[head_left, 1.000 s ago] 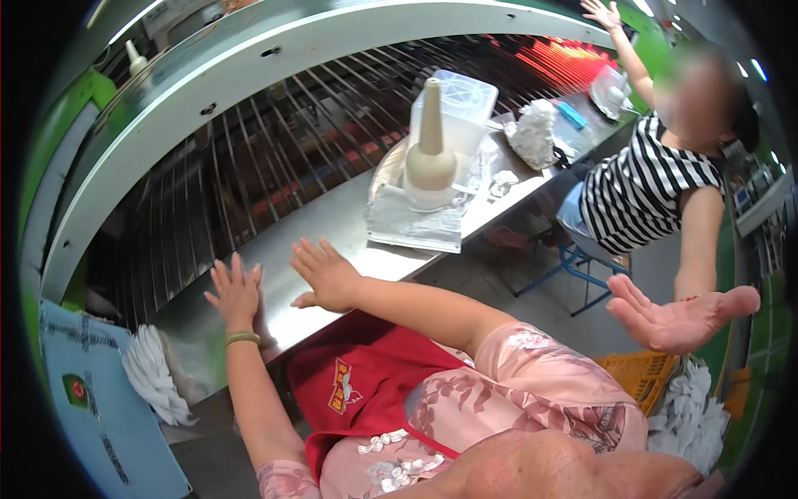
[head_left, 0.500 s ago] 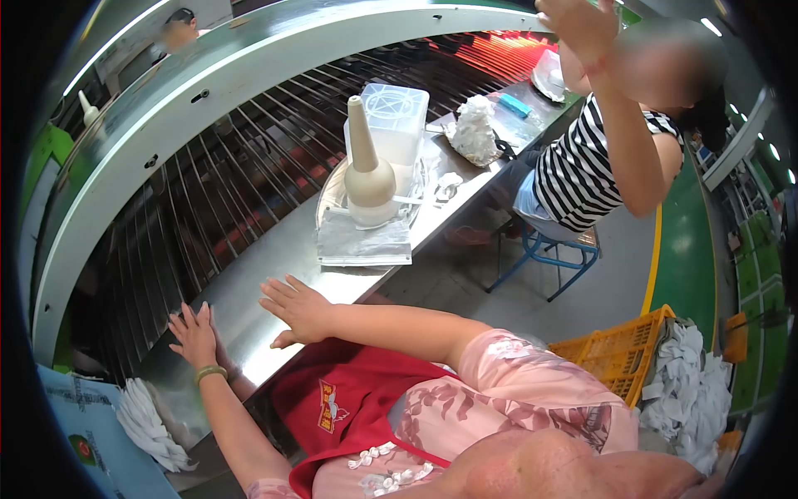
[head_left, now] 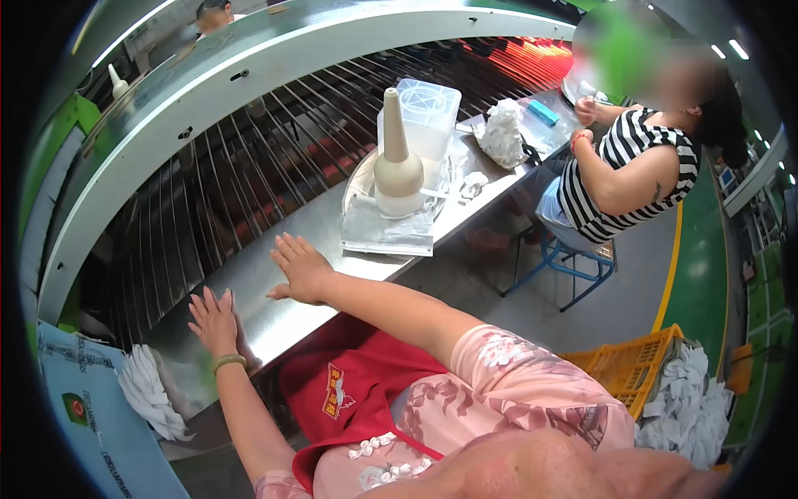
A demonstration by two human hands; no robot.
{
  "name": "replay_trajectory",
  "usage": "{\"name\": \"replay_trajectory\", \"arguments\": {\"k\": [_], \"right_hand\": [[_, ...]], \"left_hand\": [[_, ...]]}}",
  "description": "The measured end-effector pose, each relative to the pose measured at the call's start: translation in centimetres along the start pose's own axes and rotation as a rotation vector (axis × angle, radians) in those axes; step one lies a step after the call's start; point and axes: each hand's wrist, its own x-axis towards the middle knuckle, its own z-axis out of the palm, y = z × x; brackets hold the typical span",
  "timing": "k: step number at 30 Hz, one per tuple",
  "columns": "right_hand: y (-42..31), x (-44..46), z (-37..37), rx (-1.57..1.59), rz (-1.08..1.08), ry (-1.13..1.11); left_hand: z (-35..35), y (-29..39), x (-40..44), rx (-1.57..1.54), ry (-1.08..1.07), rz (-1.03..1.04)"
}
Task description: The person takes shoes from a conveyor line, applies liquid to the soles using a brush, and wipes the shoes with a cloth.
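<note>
My left hand (head_left: 214, 326) is over the metal worktop's left part, fingers spread, nothing held, a bangle at its wrist. To its right, my right hand (head_left: 301, 270) is also spread and holds nothing, above the bare metal worktop (head_left: 258, 312). Beyond it stands a beige bottle with a long tapered nozzle (head_left: 399, 166), upright, beside a clear plastic box (head_left: 432, 112). A flat silvery packet (head_left: 388, 235) lies in front of the bottle. Whether my palms touch the metal cannot be made out.
Metal rods (head_left: 241, 183) run behind the worktop, glowing red at the far end. A co-worker in a striped top (head_left: 628, 179) sits at the right. White gloves (head_left: 150, 391) lie left; an orange crate (head_left: 628, 366) stands lower right beside a white pile (head_left: 686, 407).
The co-worker's raised arms have come down, with both hands now near the worktop's far end. The camera view has shifted. My hands remain spread over the worktop.
</note>
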Motion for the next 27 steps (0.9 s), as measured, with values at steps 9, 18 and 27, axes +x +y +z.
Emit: {"name": "replay_trajectory", "arguments": {"k": [9, 18, 27], "right_hand": [[0.0, -3.2, 1.8, 0.042, 0.011, 0.094], [0.2, -5.1, 1.8, 0.052, -0.038, 0.144], [1.2, -2.6, 0.0, 0.075, -0.118, 0.105]], "left_hand": [[1.2, -1.1, 1.1, -0.011, 0.043, 0.017], [1.5, -1.1, 1.3, 0.009, 0.027, 0.013], [1.6, -1.3, 1.2, 0.032, 0.053, 0.016]]}}
